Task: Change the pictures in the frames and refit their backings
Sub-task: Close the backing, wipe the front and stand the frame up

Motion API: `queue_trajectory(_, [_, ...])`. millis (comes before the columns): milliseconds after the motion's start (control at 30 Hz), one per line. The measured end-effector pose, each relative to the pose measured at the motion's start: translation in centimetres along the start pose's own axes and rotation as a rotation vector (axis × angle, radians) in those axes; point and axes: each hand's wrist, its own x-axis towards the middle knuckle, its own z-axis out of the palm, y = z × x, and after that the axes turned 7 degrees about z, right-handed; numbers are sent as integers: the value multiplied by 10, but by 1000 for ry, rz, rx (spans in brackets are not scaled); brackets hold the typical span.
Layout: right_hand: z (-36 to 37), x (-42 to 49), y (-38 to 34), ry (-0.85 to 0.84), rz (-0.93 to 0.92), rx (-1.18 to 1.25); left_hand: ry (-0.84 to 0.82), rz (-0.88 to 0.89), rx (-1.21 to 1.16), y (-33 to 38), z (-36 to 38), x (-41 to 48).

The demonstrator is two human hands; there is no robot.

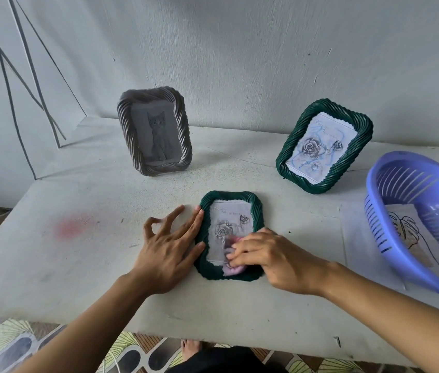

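At the middle of the white table (91,251), the flat green frame (229,196) lies face up with its long side running away from the person. A rose print (227,219) is seen behind its glass.

The frame's left edge is pressed by the left hand (171,249): the middle, ring and little fingers are laid out straight against the twisted rim, while the index finger and thumb are lifted and bent toward each other, nothing being held between them. The lower part of the glass is covered by the right hand (272,259), whose fingers are curled down onto a pink cloth (233,270). The cloth is gripped against the glass and sticks out below the fingertips, over the frame's bottom rim.

Farther back on the left, a grey frame (182,135) is stood upright, and a cat picture (156,135) is shown in it. Farther back on the right, a standing green frame (289,146) is propped leaning backward, with a second rose print (320,149) inside.

At the right edge of the table, a violet plastic basket (380,224) is set tilted, and a sheet with a leaf line drawing (412,230) is held in it. A white sheet (355,238) lies flat on the table just beside the basket, partly under it.
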Motion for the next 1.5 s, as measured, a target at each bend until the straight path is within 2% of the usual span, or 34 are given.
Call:
queue_trajectory(233, [-16,-3,30,127,94,-194,-1,-6,1,1,-1,-1])
queue_trajectory(433, [-2,37,29,281,243,-234,2,-4,-2,1,-2,0])
queue_trajectory(567, [14,54,12,251,209,-113,0,-11,29,2,0,0])
queue_trajectory(800, [11,27,2,14,41,29,-5,-24,42,2,1,-1])
queue_trajectory(867, [7,11,2,-4,-2,29,-4,-22,28,2,0,-1])
queue_trajectory(1000, [5,-5,8,91,-14,-21,-7,-17,7,1,-1,0])
queue_trajectory(1133, [9,1,15,228,96,-56,-5,-17,-10,1,-1,0])
queue_trajectory(1333, [10,31,25,272,229,-146,-15,-5,-19,1,-3,0])
queue_trajectory(1500, [9,57,21,285,298,-114,-18,-4,-13,0,-2,1])
